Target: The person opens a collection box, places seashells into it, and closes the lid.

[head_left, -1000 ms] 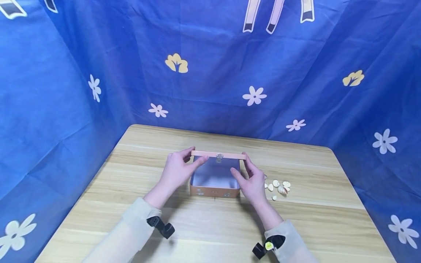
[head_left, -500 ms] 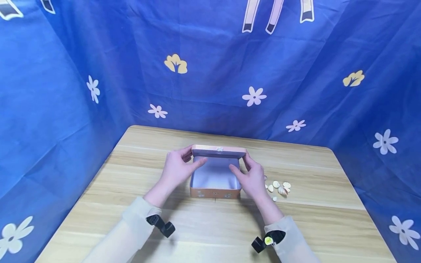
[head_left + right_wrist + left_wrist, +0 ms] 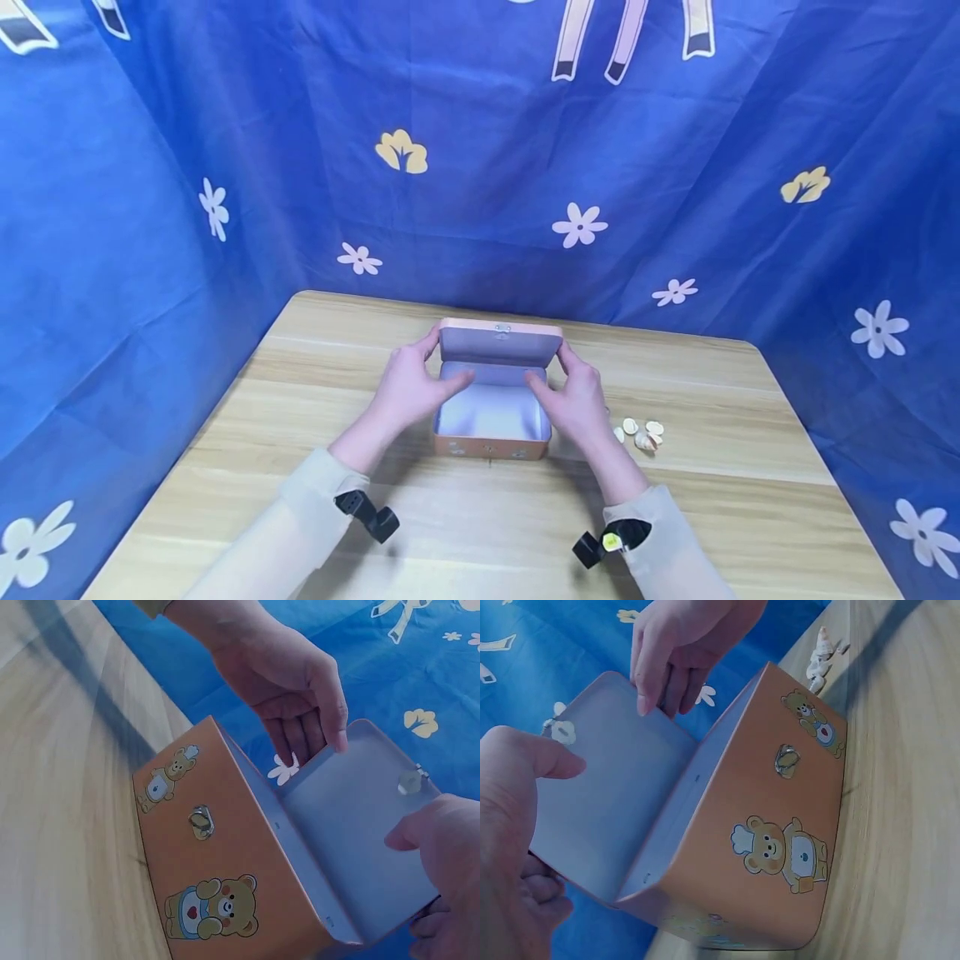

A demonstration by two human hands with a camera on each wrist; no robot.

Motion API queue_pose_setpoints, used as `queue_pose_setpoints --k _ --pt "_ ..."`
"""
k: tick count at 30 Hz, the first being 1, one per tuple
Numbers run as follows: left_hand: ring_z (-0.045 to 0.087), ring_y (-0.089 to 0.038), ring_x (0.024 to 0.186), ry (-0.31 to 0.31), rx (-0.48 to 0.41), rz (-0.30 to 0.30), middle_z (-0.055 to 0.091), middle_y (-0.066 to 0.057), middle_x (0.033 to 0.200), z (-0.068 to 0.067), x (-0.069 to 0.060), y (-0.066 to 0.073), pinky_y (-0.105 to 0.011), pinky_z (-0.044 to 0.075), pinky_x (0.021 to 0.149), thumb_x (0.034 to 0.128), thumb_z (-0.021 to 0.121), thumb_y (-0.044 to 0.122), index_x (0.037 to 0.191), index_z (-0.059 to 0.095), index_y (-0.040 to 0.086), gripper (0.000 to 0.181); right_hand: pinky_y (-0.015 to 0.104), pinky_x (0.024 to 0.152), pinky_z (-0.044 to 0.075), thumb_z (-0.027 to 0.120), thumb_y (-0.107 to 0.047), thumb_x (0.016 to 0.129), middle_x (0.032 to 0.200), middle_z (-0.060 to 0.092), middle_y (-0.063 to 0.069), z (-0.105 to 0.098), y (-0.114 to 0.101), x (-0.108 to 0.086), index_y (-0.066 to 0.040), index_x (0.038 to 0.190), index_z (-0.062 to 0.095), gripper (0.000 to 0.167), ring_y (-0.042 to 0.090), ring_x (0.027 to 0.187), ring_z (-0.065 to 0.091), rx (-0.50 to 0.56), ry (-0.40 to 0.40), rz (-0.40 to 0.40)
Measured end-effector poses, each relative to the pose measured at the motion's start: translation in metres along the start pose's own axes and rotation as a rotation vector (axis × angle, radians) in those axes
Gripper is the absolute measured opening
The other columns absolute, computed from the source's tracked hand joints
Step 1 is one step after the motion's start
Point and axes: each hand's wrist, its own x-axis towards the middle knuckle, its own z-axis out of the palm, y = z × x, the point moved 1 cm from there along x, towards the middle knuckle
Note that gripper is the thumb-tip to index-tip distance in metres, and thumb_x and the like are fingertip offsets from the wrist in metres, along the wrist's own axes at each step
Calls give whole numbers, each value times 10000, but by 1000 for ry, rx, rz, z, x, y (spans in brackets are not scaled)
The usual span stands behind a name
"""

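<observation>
An orange tin box (image 3: 465, 447) with printed bears sits on the table, its hinged lid (image 3: 498, 346) raised at the back. The pale inside of the box shows no contents. My left hand (image 3: 408, 387) holds the lid's left side, fingers behind the edge and thumb over the inner face. On the opposite side, my right hand (image 3: 581, 398) holds the lid the same way. In the left wrist view a metal clasp (image 3: 787, 760) shows on the front wall. The lid's catch (image 3: 412, 780) is near its free edge in the right wrist view.
Several small seashells (image 3: 645, 440) lie on the wooden table (image 3: 720, 417) to the right of the box, partly behind my right hand. A blue patterned curtain (image 3: 480, 208) surrounds the table at the back and sides.
The lid has swung up and back from partly covering the box to nearly upright. Both hands have moved with its side edges, and more of the inside shows.
</observation>
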Motion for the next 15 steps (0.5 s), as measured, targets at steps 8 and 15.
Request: queue_pose_setpoints --k 8,15 --pt "450 -379 1442 -62 -115 7 376 -201 1627 3 5 -5 -437 395 1154 850 903 249 1623 315 -47 1015 381 1145 427 827 -128 899 1465 624 138 4 7 9 -27 1466 605 617 318 1361 571 85 15 -54" --pt "448 -352 1444 -63 -157 12 358 -198 1637 5 7 -12 -404 397 1153 847 901 185 1617 315 -52 997 387 1130 447 823 -99 898 1451 628 168 6 14 11 -1 1458 608 608 337 1336 593 124 8 -63"
